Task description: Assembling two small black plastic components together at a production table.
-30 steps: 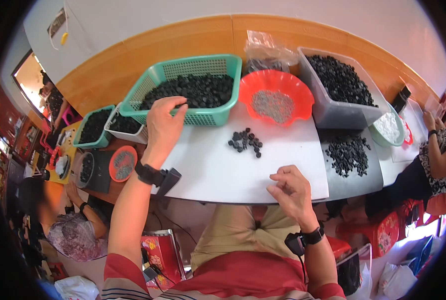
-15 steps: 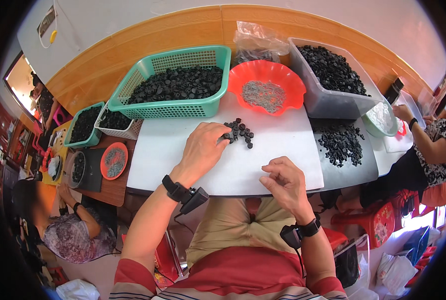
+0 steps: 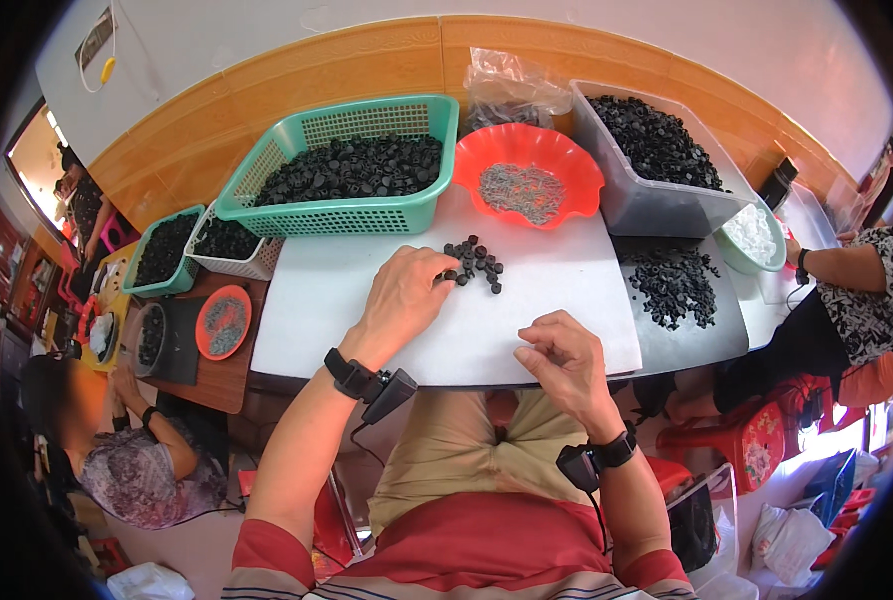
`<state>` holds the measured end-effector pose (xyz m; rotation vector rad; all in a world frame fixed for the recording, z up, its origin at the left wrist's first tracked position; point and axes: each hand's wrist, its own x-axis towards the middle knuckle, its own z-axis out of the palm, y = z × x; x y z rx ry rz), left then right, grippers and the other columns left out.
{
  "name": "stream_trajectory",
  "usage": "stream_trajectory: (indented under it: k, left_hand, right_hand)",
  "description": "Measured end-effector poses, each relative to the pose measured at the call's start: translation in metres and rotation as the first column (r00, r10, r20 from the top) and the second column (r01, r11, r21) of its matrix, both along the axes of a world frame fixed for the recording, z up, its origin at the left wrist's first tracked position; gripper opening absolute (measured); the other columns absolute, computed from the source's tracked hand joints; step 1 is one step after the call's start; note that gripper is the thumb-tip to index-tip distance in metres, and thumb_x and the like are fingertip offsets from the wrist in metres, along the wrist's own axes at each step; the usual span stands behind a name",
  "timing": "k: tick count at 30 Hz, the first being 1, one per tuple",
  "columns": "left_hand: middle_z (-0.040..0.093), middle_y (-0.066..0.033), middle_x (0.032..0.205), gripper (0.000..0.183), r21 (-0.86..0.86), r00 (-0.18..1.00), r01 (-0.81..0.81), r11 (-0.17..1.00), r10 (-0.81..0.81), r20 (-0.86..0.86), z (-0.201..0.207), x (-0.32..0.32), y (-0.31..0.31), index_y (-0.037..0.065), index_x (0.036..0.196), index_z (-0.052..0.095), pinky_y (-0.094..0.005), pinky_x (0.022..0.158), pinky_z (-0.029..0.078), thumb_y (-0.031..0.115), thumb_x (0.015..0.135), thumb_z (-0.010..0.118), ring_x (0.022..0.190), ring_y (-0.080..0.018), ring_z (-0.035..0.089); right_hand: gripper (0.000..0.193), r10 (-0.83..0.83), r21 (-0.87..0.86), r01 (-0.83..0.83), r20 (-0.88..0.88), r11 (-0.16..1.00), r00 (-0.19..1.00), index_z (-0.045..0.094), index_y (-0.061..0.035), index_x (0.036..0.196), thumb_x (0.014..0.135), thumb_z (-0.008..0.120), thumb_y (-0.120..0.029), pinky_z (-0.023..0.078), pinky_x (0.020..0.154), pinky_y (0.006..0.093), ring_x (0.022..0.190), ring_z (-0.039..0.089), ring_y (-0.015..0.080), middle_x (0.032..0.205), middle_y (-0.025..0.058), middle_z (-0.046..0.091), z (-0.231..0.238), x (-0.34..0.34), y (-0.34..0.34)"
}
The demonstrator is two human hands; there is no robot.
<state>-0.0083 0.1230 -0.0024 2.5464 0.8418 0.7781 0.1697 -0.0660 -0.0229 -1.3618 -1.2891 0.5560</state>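
On the white work surface lies a loose little pile of small black round parts, which look like caps or knobs. My left hand is at the pile's left edge, fingers closed, with a small black part at the fingertips. Nearer to me and to the right, my right hand hovers around the front edge of the surface. Its fingers are curled, thumb close to the index finger; whatever they may hold is too small to make out. Beyond the pile sits a red scalloped bowl of small grey metal pieces.
A green basket and a clear bin of black parts stand along the back. More black parts lie on a dark board at right. Co-workers sit at the left and right, near smaller baskets and bowls.
The whole view has shifted slightly. Both my hands keep nearly the same places and poses. At right, the co-worker's arm has lowered beside the green bowl.
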Motion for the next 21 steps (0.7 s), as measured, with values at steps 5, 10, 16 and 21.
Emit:
stream_trajectory:
  k: [5,10,16,21]
  left_hand:
    - [0.072,-0.0114,0.104,0.023,-0.081,0.999,0.007,0.997,-0.003,0.044,0.001,-0.001,-0.006,0.003,0.107,0.075,-0.0413,0.089,0.052,0.009,0.085,0.075,0.100,-0.0315,0.064]
    - [0.070,-0.0115,0.108,0.021,-0.048,0.999,0.035,0.998,-0.034,0.023,-0.004,-0.004,-0.008,0.003,0.108,0.075,-0.0410,0.089,0.052,0.009,0.087,0.073,0.101,-0.0318,0.063]
    - [0.070,-0.0118,0.103,0.019,-0.054,0.998,0.062,0.997,-0.061,0.027,-0.003,-0.005,-0.013,0.003,0.105,0.074,-0.0414,0.085,0.051,0.011,0.088,0.072,0.097,-0.0311,0.063]
    - [0.071,-0.0121,0.092,0.019,-0.083,0.996,0.066,0.994,-0.060,0.064,-0.007,-0.008,-0.018,0.003,0.102,0.074,-0.0420,0.083,0.051,0.014,0.086,0.073,0.091,-0.0311,0.063]
  right_hand:
    - [0.017,-0.005,0.001,0.005,-0.016,1.000,1.000,0.074,0.0028,0.103,0.087,0.077,-0.003,0.048,0.066,0.0261,0.073,0.057,0.0119,0.095,0.0080,0.066,-0.003,0.000,0.001]
    - [0.017,-0.007,-0.010,0.007,0.012,1.000,1.000,0.074,0.0030,0.102,0.088,0.077,-0.005,0.048,0.066,0.0262,0.073,0.057,0.0120,0.095,0.0077,0.066,-0.002,0.000,0.001]
    - [0.016,-0.015,-0.024,0.016,0.026,1.000,1.000,0.074,0.0030,0.102,0.089,0.076,-0.005,0.047,0.066,0.0265,0.073,0.056,0.0114,0.095,0.0077,0.066,-0.001,-0.001,0.001]
    - [0.015,-0.018,-0.022,0.018,0.023,1.000,1.000,0.074,0.0025,0.102,0.089,0.076,-0.006,0.046,0.065,0.0259,0.073,0.055,0.0108,0.094,0.0072,0.066,0.000,-0.003,0.000]
